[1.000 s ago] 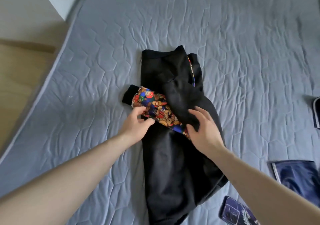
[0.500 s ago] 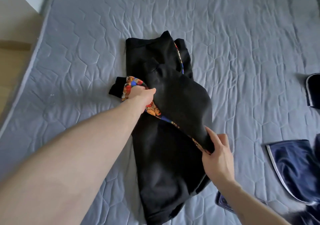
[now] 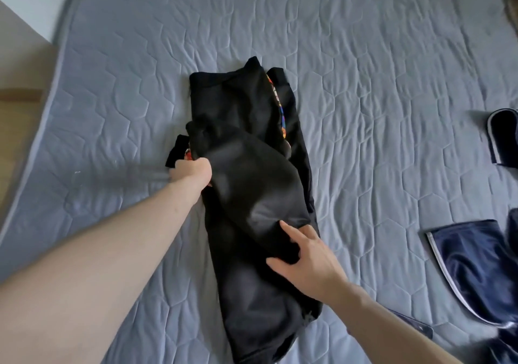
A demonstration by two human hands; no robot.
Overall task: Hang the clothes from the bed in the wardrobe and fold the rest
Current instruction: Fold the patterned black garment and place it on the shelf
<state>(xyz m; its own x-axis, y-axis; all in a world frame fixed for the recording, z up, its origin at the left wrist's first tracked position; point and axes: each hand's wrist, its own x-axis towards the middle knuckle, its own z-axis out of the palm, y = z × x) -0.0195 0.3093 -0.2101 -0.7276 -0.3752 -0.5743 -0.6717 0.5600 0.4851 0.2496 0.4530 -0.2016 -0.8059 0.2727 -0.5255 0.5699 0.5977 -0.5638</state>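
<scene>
My left hand (image 3: 193, 171) grips black sweatshirt (image 3: 252, 184) sleeve at 9 o'clock; right hand (image 3: 305, 254), fingers spread, presses fold. Tuck sleeve flat, smooth creases.

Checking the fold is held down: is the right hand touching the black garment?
Touching. The head view shows the right hand lying on the black garment, index finger and thumb spread on the fabric, no gap visible.

bed (image 3: 364, 55): grey quilted cloth, matt, puckered along stitched seams | black garment (image 3: 252, 190): soft matt cloth, faint sheen on folds, bright printed lining (image 3: 281, 117) | navy garment (image 3: 476, 265): glossy satin-like cloth, pale piped edge | floor (image 3: 16, 128): smooth wood
</scene>
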